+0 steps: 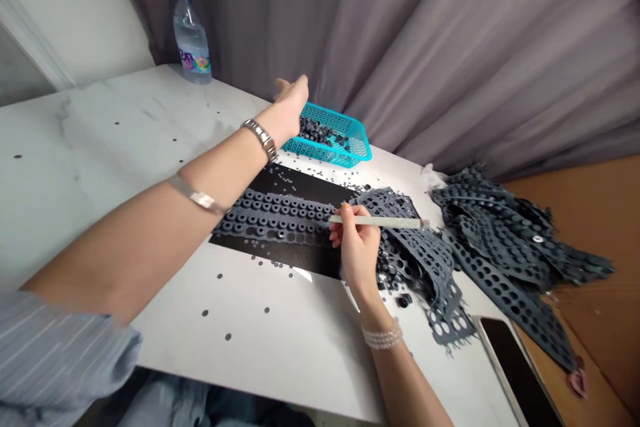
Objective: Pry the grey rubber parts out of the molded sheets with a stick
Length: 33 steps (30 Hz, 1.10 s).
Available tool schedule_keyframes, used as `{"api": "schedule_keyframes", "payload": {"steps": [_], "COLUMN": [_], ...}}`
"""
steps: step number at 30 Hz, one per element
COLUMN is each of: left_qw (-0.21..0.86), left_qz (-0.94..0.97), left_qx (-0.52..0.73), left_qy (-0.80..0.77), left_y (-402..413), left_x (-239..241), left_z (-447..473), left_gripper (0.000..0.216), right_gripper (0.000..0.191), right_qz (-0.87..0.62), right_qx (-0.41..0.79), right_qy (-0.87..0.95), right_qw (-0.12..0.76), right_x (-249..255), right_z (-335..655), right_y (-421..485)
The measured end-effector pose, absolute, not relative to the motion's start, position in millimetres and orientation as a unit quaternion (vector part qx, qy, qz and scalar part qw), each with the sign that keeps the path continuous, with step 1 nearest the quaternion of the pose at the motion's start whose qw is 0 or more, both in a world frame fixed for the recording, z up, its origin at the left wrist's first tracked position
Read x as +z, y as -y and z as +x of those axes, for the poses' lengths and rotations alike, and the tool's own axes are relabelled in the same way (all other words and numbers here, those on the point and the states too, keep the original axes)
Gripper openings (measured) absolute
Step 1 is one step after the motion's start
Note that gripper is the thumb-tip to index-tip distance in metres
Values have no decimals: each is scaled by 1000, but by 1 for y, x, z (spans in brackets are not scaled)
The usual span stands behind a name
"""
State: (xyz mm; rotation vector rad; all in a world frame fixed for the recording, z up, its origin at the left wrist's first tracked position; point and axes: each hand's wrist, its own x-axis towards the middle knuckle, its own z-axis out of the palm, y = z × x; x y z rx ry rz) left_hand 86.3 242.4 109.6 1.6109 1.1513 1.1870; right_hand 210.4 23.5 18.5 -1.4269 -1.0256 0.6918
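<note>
My right hand (pixel 359 243) is closed around a slim whitish stick (pixel 393 221), held like a pen over a dark grey perforated rubber sheet (pixel 270 213). Rows of small round ring-shaped rubber parts sit in that sheet, with several empty holes along its near edge. The sheet lies on a black mat (pixel 300 255). My left hand (pixel 291 105) reaches over the left end of a turquoise plastic basket (pixel 357 140). Its thumb stands apart and the hand looks open, though its other fingers are partly hidden. Small black rubber parts (pixel 320 132) lie heaped in the basket.
Punched rubber sheets (pixel 425 260) pile up right of the mat, and more (pixel 505 233) hang over a cardboard box (pixel 575 193). A phone (pixel 517 367) lies at the lower right. A water bottle (pixel 193 43) stands at the back left. Small dark discs dot the white table (pixel 175 273).
</note>
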Motion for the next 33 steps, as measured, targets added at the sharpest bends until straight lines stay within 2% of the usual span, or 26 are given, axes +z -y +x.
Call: {"api": "schedule_keyframes", "payload": {"steps": [2,4,8,10,21,33], "left_qw": [418,408,335,301,233,270], "left_qz": [623,677,841,860,882,875], "left_qx": [460,431,187,141,145,163], "left_qy": [-474,-434,-383,-386,-384,-367], "left_y": [-215,-177,-112,-97,-89,-87], "left_x": [108,103,87,76,48,45], "left_z": [79,61,21,11,14,15], "left_gripper": [54,43,17,15,22,20], "right_gripper": [32,31,30,30,29,29], "right_qz": [-595,-577,-563,-566,-574,-570], "right_qx": [319,347,366,362,342,341], "right_qy": [448,464,488,486,482,480], "right_qw": [585,575,558,559,566,573], "right_x": [19,20,21,22,24,24], "right_z": [208,204,197,197,198,196], "right_y": [-23,-21,-19,-18,-19,-19]}}
